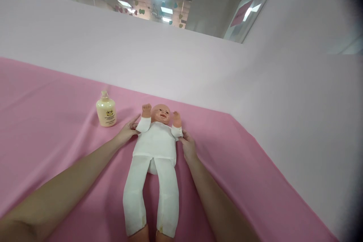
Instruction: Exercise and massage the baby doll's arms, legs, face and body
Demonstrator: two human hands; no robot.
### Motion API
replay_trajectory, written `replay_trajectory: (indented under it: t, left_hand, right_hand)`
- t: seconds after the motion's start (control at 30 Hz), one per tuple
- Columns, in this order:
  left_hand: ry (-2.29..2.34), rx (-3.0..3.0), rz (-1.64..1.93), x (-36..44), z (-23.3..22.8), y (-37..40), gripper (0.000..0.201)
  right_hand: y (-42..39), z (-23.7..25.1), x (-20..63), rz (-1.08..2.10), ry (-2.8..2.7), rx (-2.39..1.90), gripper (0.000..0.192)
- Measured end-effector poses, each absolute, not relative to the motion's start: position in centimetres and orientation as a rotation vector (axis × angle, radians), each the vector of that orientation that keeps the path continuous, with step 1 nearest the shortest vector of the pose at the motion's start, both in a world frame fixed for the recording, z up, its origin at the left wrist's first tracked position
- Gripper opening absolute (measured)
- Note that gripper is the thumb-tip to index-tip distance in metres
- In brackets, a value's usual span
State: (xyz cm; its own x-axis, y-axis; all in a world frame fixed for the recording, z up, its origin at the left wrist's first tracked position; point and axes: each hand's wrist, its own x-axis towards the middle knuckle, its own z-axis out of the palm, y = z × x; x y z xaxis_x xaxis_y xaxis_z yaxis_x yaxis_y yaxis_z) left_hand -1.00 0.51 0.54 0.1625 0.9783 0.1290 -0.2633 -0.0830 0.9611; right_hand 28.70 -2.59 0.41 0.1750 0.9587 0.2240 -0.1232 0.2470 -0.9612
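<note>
A baby doll (154, 141) lies on its back on the pink cloth, its head away from me and its legs toward me. It has a white body and limbs with bare hands, head and feet; both forearms point up. My left hand (129, 130) is closed around the doll's arm at the elbow on the left side, fingers partly behind it. On the other side, my right hand (188, 145) grips the opposite arm near the elbow, with some fingertips hidden. The doll's feet are cut off by the lower edge of the view.
A cream pump bottle (106, 111) with a dark printed label stands left of the doll's head. Pink cloth (56, 121) covers the table. Behind it rises a white wall (127, 49) with a window (170, 3) above; another white wall (297, 94) stands at the right.
</note>
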Motion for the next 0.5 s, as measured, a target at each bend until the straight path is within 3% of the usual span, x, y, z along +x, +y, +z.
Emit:
replay_trajectory:
  t: [0.1, 0.2, 0.37, 0.5]
  left_hand:
    - [0.841, 1.184, 1.288, -0.9, 0.1, 1.1, 0.059]
    - [0.852, 1.278, 1.252, -1.0, -0.1, 1.6, 0.032]
    - [0.848, 1.428, 1.16, -1.3, 0.3, 1.0, 0.031]
    - [0.846, 1.618, 1.156, -0.9, 0.6, 0.2, 0.034]
  right_hand:
    - [-2.4, 0.1, 28.8, 0.996, -1.112, -0.961, 0.011]
    - [-2.2, -0.1, 28.9, 0.989, -1.163, -0.956, 0.006]
    - [-2.2, 0.0, 29.1, 0.977, -1.245, -0.966, 0.005]
    - [-2.8, 0.3, 29.1, 0.887, -1.366, -1.029, 0.03]
